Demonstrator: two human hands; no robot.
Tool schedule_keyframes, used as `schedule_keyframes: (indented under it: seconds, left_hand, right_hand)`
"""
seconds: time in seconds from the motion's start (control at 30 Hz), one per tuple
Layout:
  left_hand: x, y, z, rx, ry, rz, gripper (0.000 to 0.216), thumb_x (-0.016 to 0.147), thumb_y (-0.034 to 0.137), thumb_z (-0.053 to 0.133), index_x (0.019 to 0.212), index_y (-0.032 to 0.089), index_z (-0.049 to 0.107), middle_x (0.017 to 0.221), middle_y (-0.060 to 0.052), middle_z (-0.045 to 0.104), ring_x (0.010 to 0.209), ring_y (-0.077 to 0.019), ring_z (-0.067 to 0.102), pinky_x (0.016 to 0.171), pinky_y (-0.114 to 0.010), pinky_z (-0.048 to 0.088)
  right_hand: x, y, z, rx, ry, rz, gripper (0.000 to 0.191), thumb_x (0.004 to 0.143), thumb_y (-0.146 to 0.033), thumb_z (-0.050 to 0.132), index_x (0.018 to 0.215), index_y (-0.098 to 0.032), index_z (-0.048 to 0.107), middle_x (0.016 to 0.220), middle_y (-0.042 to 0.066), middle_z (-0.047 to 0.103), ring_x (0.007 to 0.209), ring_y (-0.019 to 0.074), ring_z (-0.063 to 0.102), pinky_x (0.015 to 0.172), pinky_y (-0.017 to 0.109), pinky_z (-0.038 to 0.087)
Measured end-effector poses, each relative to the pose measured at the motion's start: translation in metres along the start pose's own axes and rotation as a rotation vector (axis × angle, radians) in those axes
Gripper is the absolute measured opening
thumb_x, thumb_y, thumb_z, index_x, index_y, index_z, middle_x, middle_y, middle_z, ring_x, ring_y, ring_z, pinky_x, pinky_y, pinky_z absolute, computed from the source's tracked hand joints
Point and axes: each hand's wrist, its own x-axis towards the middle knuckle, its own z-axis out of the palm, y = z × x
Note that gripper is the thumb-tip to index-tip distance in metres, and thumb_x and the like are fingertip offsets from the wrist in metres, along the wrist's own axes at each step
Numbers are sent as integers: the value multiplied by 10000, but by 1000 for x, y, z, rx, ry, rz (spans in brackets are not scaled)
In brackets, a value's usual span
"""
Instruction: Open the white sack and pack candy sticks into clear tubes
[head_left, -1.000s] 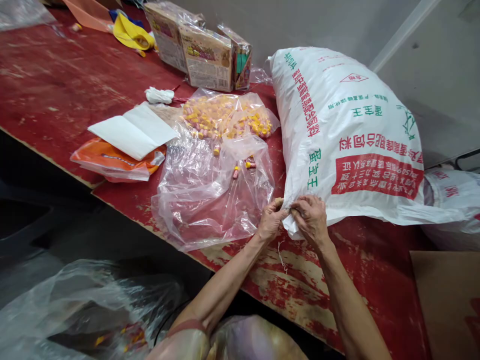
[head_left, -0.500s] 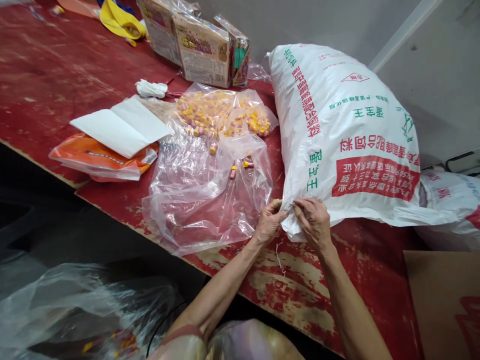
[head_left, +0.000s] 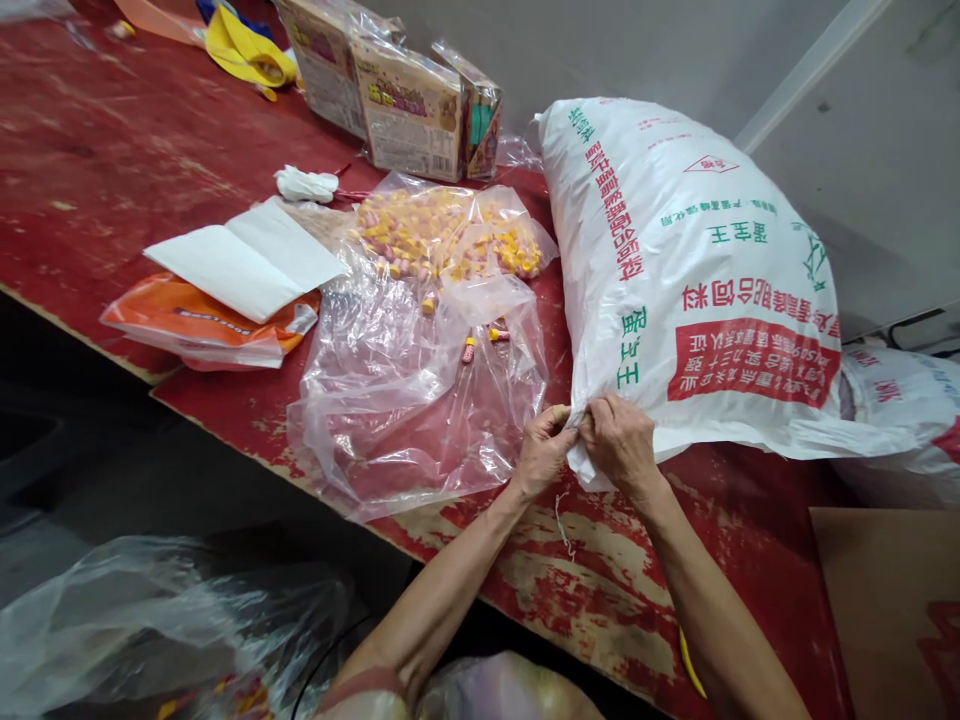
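A big white woven sack (head_left: 697,270) with red and green print lies on the red table (head_left: 135,150). Both hands pinch the sack's stitched near corner. My left hand (head_left: 541,452) is closed on the corner from the left, thumb against fingers. My right hand (head_left: 619,441) is closed on the same corner from the right. A thin white thread (head_left: 562,520) hangs from the corner onto the table. Left of my hands lies a crumpled clear plastic bag (head_left: 420,390) with a few small yellow and pink pieces in it.
A heap of yellow and pink pieces (head_left: 442,240) sits in clear plastic behind. Folded white paper (head_left: 244,260) lies on an orange bag (head_left: 202,325). Wrapped printed boxes (head_left: 409,110) stand at the back. Another sack (head_left: 900,420) and cardboard (head_left: 885,600) are at right. Clear plastic (head_left: 150,630) lies below the table edge.
My hands stay on the sack's corner with only small finger shifts. The camera has swayed slightly.
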Motion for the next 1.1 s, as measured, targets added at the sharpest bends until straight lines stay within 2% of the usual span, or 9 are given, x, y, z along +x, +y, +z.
schedule_keyframes:
  seconds: [0.13, 0.3, 0.43, 0.53, 0.63, 0.73, 0.83, 0.93, 1.1]
  left_hand:
    - [0, -5, 2, -103, 12, -53, 244, 645, 137, 704, 884, 174, 736, 827, -6, 650, 776, -139, 552, 741, -233, 422]
    - [3, -6, 2, -94, 64, -77, 234, 605, 131, 737, 834, 178, 734, 780, 5, 631, 707, -113, 528, 671, -213, 410]
    - [3, -2, 0, -88, 42, -99, 221, 615, 135, 727, 833, 168, 730, 780, -2, 648, 705, -113, 537, 666, -211, 418]
    - [4, 2, 1, -48, -19, -87, 199, 650, 180, 728, 848, 158, 730, 801, -10, 651, 725, -116, 549, 679, -213, 425]
    - [3, 3, -1, -14, 10, -74, 175, 645, 164, 725, 819, 163, 721, 776, 8, 639, 719, -106, 542, 681, -207, 421]
    - [1, 2, -5, -1, -5, -96, 200, 657, 205, 728, 852, 163, 727, 821, -6, 661, 756, -124, 563, 715, -227, 437]
    - [-2, 0, -6, -50, -26, -122, 285, 656, 264, 751, 925, 177, 727, 887, -20, 679, 783, -135, 579, 734, -240, 449]
    - [-3, -1, -6, -99, -52, -149, 352, 645, 279, 771, 979, 183, 713, 910, -27, 681, 794, -137, 581, 734, -242, 451]
    - [-4, -3, -7, -115, -68, -127, 352, 647, 238, 765, 991, 180, 712, 935, -26, 666, 803, -130, 570, 752, -241, 449]
  right_hand:
    - [-11, 2, 5, 42, 85, 45, 158, 843, -144, 438, 718, -184, 525, 679, 48, 520, 686, 188, 452, 663, 294, 332]
    - [-18, -4, 8, -5, 150, 187, 134, 835, -143, 451, 730, -195, 516, 677, 45, 515, 673, 194, 428, 641, 305, 317]
    - [-15, -3, 9, -14, 140, 78, 149, 846, -157, 442, 719, -195, 510, 669, 47, 501, 675, 194, 425, 651, 314, 314]
    - [-14, -4, 10, -27, 195, 111, 139, 845, -138, 448, 736, -189, 517, 674, 40, 503, 663, 184, 427, 631, 304, 316]
    - [-13, -5, 11, -14, 218, 85, 161, 854, -153, 440, 712, -195, 502, 651, 34, 493, 640, 180, 421, 617, 303, 322]
    - [-14, 10, 5, -41, 240, 50, 185, 856, -147, 429, 692, -200, 497, 612, 20, 482, 590, 169, 407, 570, 295, 307]
    - [-19, 34, -9, -6, 327, 214, 139, 853, -103, 455, 793, -176, 556, 692, 37, 571, 644, 161, 496, 582, 265, 356]
    - [-23, 39, -23, 154, 288, 191, 88, 888, -142, 512, 895, -162, 598, 809, 52, 651, 735, 155, 572, 672, 254, 410]
    - [-13, 9, -20, 216, 156, 70, 94, 890, -199, 551, 919, -153, 628, 845, 53, 675, 773, 162, 583, 683, 275, 378]
